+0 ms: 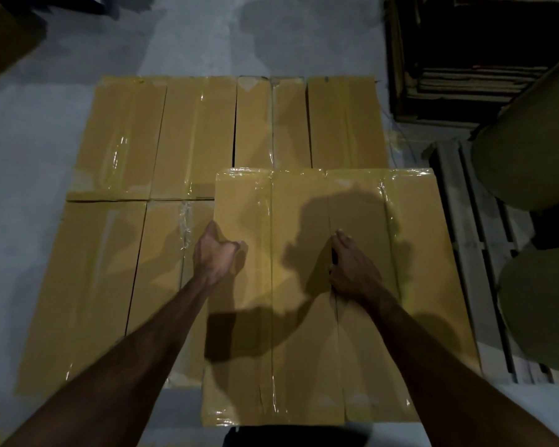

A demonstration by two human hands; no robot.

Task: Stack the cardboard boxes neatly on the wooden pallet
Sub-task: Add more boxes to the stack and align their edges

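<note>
Your left hand (216, 253) gripped the left edge of the upper cardboard box (307, 285), its thumb lying on the taped top while the fingers (211, 228) curled down over the side. Your right hand (352, 269) rested on the top of a second upper box (404, 285), beside the seam between the two, with its fingers (341, 238) stretched forward and relaxed, grasping nothing. These two boxes sat side by side on a lower layer of cardboard boxes (136, 259), which spread out to the left of your left fingers and beyond both hands toward the far side. The far row of that layer (239, 124) lay ahead of your fingertips, its tops sealed with glossy clear tape. To the right of your right fingers, just past the upper boxes' edge, a bare wooden pallet (475, 253) lay on the grey floor (29, 140). Beyond it, further right, stood large brownish rolls (530, 150), and a dark crate of stacked sheets (465, 75) sat at the far right.
</note>
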